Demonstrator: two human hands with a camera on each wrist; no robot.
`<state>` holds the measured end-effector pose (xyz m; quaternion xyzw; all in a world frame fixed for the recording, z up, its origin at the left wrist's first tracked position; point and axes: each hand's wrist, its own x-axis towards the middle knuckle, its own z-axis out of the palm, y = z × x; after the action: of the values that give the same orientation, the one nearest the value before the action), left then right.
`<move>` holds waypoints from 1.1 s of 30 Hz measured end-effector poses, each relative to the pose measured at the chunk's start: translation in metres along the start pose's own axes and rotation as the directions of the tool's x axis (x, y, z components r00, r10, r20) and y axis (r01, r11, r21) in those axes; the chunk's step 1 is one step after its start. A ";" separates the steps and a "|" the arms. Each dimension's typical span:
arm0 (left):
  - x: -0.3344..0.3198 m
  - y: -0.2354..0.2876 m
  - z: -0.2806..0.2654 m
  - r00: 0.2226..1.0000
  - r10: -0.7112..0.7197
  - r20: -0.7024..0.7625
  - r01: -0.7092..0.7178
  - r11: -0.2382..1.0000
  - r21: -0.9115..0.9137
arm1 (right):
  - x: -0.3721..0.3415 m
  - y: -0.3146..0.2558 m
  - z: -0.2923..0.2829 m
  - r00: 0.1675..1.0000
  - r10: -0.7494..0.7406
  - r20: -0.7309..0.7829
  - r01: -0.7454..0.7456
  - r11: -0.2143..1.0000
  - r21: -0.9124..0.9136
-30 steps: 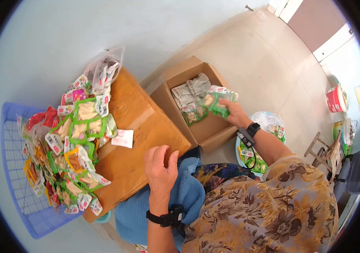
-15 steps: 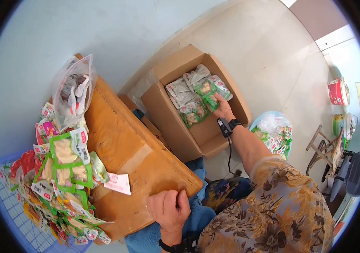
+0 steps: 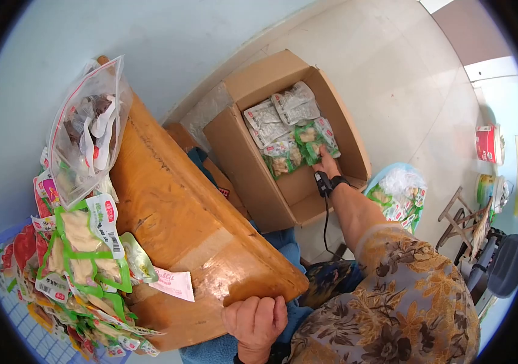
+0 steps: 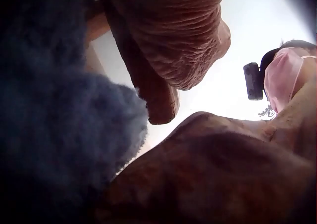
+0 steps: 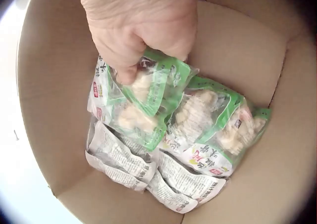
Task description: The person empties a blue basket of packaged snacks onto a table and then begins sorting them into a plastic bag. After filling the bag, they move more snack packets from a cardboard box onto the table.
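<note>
"Pale walls [image 3: 168,54] and a shiny floor [image 3: 404,97] are sitting behind everything. What is the right grip [image 3: 327,162] doing?"

"It is pinching a green pack [image 3: 306,138] down in the brown box [image 3: 250,188]. That one is touching another green pack [image 3: 283,159], with grey packs [image 3: 265,115] lying next to them."

"And the left grip [image 3: 257,324]?"

"Its fingers are curling at the edge of the worktop [image 3: 186,224]. I am seeing nothing in them, but the palm is hiding."

"How much is done?"

"Some, I am guessing. Two green packs and a few grey ones are lying in the box, and bare card is showing beside them. A big pile [image 3: 83,291] is lying by the worktop's end and over the blue basket [image 3: 34,343]. More packs are filling a tub [image 3: 404,165] on the floor. Plenty may be left."

"What is hard to see?"

"Most right fingers are hiding behind the hand. Grey packs are overlapping, so I am not counting them. Dark blue cloth [image 4: 99,125] is filling much of the left wrist view. Dark edges are cutting off the basket."
</note>
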<state>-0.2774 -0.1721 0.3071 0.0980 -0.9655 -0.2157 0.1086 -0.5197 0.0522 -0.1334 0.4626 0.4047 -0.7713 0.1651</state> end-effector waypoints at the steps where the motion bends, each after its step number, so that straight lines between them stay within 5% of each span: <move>1: 0.000 0.000 -0.001 1.000 0.004 0.004 -0.004 1.000 0.004 | -0.006 0.003 -0.002 1.000 0.009 -0.018 -0.008 0.999 0.051; 4: -0.001 -0.001 0.000 1.000 0.009 0.006 -0.009 1.000 0.009 | 0.008 0.004 -0.012 0.998 0.023 -0.063 -0.026 0.998 -0.052; 6: -0.001 -0.001 0.000 1.000 0.015 0.007 -0.015 1.000 0.008 | 0.033 -0.006 -0.015 0.980 0.134 -0.144 -0.189 0.845 -0.501; 7: 0.000 0.000 0.000 1.000 0.008 0.001 -0.008 1.000 -0.002 | 0.062 -0.001 -0.027 0.990 0.101 -0.102 -0.142 0.806 -0.575; 10: -0.001 0.000 0.000 1.000 0.012 -0.006 -0.012 1.000 -0.010 | 0.013 -0.025 0.017 0.962 0.077 -0.261 -0.198 0.855 -0.480; 11: 0.000 -0.001 0.000 1.000 0.025 -0.011 -0.025 1.000 -0.012 | 0.074 -0.008 -0.023 0.994 0.084 -0.072 -0.109 0.866 -0.488; 12: 0.000 -0.002 0.000 1.000 0.020 -0.021 -0.020 1.000 0.001 | 0.061 -0.012 -0.017 0.994 0.090 -0.057 -0.106 0.864 -0.493; 14: 0.002 -0.002 0.000 0.999 0.028 -0.019 -0.029 0.999 -0.032 | 0.009 -0.023 -0.008 0.972 -0.119 -0.200 -0.072 0.663 -0.745; 16: 0.003 -0.001 -0.001 0.999 0.001 -0.037 -0.002 1.000 -0.027 | 0.021 -0.016 -0.030 0.910 -0.254 -0.327 -0.109 0.616 -0.780; 18: 0.004 0.001 -0.001 0.999 -0.004 -0.034 0.002 0.998 -0.056 | -0.057 -0.018 0.014 0.681 -0.718 -0.143 0.116 0.299 -0.947; 19: 0.007 0.001 -0.002 0.999 -0.001 -0.049 -0.003 0.997 -0.071 | -0.041 -0.020 0.001 0.706 -0.690 0.159 0.300 0.087 -0.950; 20: 0.008 0.001 -0.002 0.998 -0.014 -0.068 0.010 0.999 -0.053 | -0.030 -0.023 -0.007 0.709 -0.681 0.185 0.323 0.081 -0.943; 22: 0.008 0.001 -0.004 0.998 0.003 -0.069 -0.009 0.997 -0.077 | -0.022 -0.026 -0.009 0.766 -0.243 0.595 0.491 -0.376 -0.786; 24: 0.009 0.000 -0.007 0.997 -0.003 -0.080 -0.002 0.998 -0.065 | -0.040 -0.039 0.007 0.726 -0.239 0.645 0.530 -0.402 -0.746; 26: 0.009 0.001 -0.008 0.997 0.019 -0.080 -0.026 0.995 -0.095 | -0.047 -0.057 0.025 0.853 -0.146 0.501 0.393 -0.453 -0.801; 27: 0.008 0.000 -0.009 0.994 0.018 -0.109 -0.027 0.996 -0.081 | -0.051 -0.061 0.030 0.836 -0.147 0.528 0.416 -0.457 -0.786; 30: 0.007 -0.003 -0.007 0.989 0.051 -0.141 -0.065 0.993 -0.094 | -0.072 -0.073 0.058 0.688 -0.241 0.684 0.619 -0.297 -0.727; 32: 0.006 -0.002 -0.007 0.983 0.060 -0.173 -0.085 0.986 -0.144 | -0.102 -0.078 0.079 0.683 -0.185 0.707 0.716 -0.023 -0.698; 33: 0.007 -0.002 -0.006 0.978 0.070 -0.198 -0.098 0.986 -0.135 | -0.119 -0.080 0.093 0.602 -0.203 0.772 0.782 -0.045 -0.622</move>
<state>-0.2821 -0.1776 0.3129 0.0692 -0.9357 -0.2694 0.2172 -0.5622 0.0154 0.0281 -0.1361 0.8743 -0.4233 0.1950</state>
